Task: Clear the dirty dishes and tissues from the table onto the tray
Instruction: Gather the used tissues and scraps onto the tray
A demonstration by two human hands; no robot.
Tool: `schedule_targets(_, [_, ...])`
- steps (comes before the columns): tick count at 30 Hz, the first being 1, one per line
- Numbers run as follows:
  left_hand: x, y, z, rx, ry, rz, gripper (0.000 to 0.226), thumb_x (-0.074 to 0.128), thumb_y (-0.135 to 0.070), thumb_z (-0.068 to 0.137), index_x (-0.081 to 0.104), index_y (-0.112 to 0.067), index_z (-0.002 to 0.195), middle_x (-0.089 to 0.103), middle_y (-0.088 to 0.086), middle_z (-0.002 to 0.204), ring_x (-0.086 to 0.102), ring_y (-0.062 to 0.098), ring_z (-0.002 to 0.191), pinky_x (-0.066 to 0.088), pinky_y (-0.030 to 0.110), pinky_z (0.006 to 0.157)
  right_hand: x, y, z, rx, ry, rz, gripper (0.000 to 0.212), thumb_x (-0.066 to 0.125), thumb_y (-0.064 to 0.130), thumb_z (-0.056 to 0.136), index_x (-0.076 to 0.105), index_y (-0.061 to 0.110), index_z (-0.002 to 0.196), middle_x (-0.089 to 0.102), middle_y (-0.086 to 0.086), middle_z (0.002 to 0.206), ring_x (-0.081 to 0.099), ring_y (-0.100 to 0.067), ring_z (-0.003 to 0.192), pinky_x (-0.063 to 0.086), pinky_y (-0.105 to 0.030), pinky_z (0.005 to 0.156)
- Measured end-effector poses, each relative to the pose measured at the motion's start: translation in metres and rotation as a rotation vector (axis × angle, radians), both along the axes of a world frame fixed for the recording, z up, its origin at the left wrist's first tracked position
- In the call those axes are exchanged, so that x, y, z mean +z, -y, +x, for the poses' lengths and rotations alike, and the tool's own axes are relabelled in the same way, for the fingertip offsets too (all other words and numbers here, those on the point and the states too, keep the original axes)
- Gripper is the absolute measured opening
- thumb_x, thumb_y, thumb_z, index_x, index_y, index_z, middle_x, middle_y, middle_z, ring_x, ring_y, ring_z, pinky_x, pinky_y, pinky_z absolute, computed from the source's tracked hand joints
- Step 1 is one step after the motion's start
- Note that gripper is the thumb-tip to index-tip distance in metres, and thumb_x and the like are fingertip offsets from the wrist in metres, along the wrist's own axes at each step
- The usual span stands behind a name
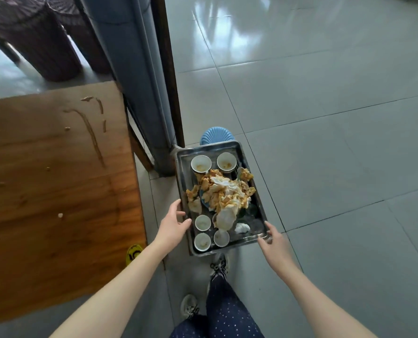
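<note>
Head view: metal tray (255,225) on blue stool (215,134), beside bench (56,167); holds small dirty cups (201,163), heap of stained tissues (223,191). Left hand (172,225) open, thumb over left rim; right hand (275,242) open, fingertips at near-right corner.

A metal tray (255,224) sits on a blue stool (215,135) on the grey tiled floor (325,118), just beside the wooden bench (56,191). On the tray, small white cups (201,164) stand two at the far end and three at the near end, around a heap of orange-stained tissues (223,191). The left hand (175,225) touches the tray's left rim and the right hand (272,240) touches its near right corner, the fingers of both fairly straight. Brown smears (90,132) and crumbs mark the bench top.
</note>
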State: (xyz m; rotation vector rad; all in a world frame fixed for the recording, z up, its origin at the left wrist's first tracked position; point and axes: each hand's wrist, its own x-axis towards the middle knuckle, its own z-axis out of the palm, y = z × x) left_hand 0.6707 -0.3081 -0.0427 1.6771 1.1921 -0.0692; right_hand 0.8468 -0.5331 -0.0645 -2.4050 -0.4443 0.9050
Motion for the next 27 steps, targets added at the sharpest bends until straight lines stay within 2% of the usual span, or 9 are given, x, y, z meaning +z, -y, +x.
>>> schedule_targets(2, [0.006,0.009,-0.003,-0.019,-0.001,0.007,0.066,0.059,-0.021,0.093,0.023,-0.025,0.148,0.057,0.002,0.126,0.053,0.014,0.105,0.040,0.027,0.090,0.006,0.010,-0.011,-0.022,0.010,0.010,0.055,0.057,0.016,0.092,0.037,0.018,0.143,0.053,-0.012,0.129,0.046,-0.015,0.094,0.044,-0.033,0.086])
schedule_targets(6, [0.015,0.032,-0.003,-0.035,0.010,0.019,0.061,0.057,-0.020,0.094,0.027,-0.022,0.146,0.059,0.001,0.119,0.050,0.010,0.099,0.041,0.027,0.088,0.018,0.036,-0.019,-0.030,0.008,0.000,0.052,0.054,0.017,0.094,0.037,0.020,0.143,0.047,-0.006,0.136,0.049,-0.024,0.118,0.041,-0.038,0.101])
schedule_targets(9, [0.020,0.057,-0.001,-0.023,-0.010,0.019,0.058,0.055,-0.019,0.095,0.028,-0.022,0.146,0.058,-0.002,0.116,0.054,0.004,0.080,0.041,0.007,0.063,0.021,0.061,-0.010,-0.017,0.004,-0.022,0.052,0.054,0.016,0.094,0.037,0.018,0.143,0.048,-0.009,0.134,0.049,-0.025,0.117,0.040,-0.036,0.099])
schedule_targets(11, [0.020,0.076,0.004,-0.018,-0.018,0.011,0.059,0.054,-0.018,0.095,0.026,-0.022,0.146,0.057,-0.002,0.118,0.054,0.004,0.078,0.039,0.007,0.053,0.022,0.079,0.003,-0.018,0.007,-0.021,0.052,0.055,0.015,0.093,0.039,0.017,0.142,0.049,-0.010,0.133,0.050,-0.025,0.115,0.039,-0.034,0.097])
schedule_targets(15, [0.023,0.112,0.033,-0.004,-0.017,0.030,0.059,0.054,-0.019,0.095,0.026,-0.023,0.147,0.058,0.003,0.124,0.053,0.004,0.083,0.037,0.009,0.058,0.019,0.121,0.038,-0.003,0.029,-0.024,0.049,0.054,0.014,0.092,0.042,0.016,0.140,0.052,-0.012,0.128,0.052,-0.026,0.112,0.040,-0.034,0.095])
schedule_targets(19, [0.018,0.164,0.070,0.169,0.021,0.021,0.057,0.055,-0.018,0.095,0.029,-0.021,0.146,0.057,0.005,0.124,0.055,0.019,0.107,0.048,0.033,0.089,0.018,0.157,0.089,-0.066,0.011,0.016,0.046,0.054,0.013,0.093,0.043,0.013,0.137,0.054,-0.017,0.124,0.054,-0.029,0.110,0.044,-0.042,0.096])
schedule_targets(21, [0.015,0.190,0.086,0.293,0.023,0.003,0.056,0.054,-0.015,0.095,0.031,-0.019,0.146,0.057,0.007,0.119,0.058,0.024,0.106,0.049,0.035,0.088,0.026,0.166,0.114,-0.029,-0.023,0.085,0.047,0.054,0.014,0.092,0.042,0.015,0.138,0.053,-0.016,0.122,0.054,-0.027,0.107,0.045,-0.041,0.094])
schedule_targets(24, [0.017,0.227,0.111,0.346,0.046,-0.002,0.055,0.054,-0.011,0.095,0.032,-0.016,0.145,0.057,0.003,0.107,0.060,0.024,0.099,0.049,0.028,0.076,0.045,0.187,0.150,0.130,0.032,0.161,0.047,0.055,0.014,0.092,0.043,0.016,0.137,0.054,-0.009,0.119,0.055,-0.023,0.104,0.043,-0.031,0.086])
schedule_targets(27, [0.024,0.260,0.137,0.388,0.064,0.021,0.052,0.055,-0.011,0.094,0.035,-0.015,0.142,0.058,0.000,0.099,0.061,0.023,0.098,0.048,0.030,0.080,0.055,0.217,0.187,0.177,0.063,0.164,0.046,0.056,0.013,0.091,0.044,0.015,0.136,0.057,-0.009,0.116,0.056,-0.023,0.103,0.042,-0.030,0.085])
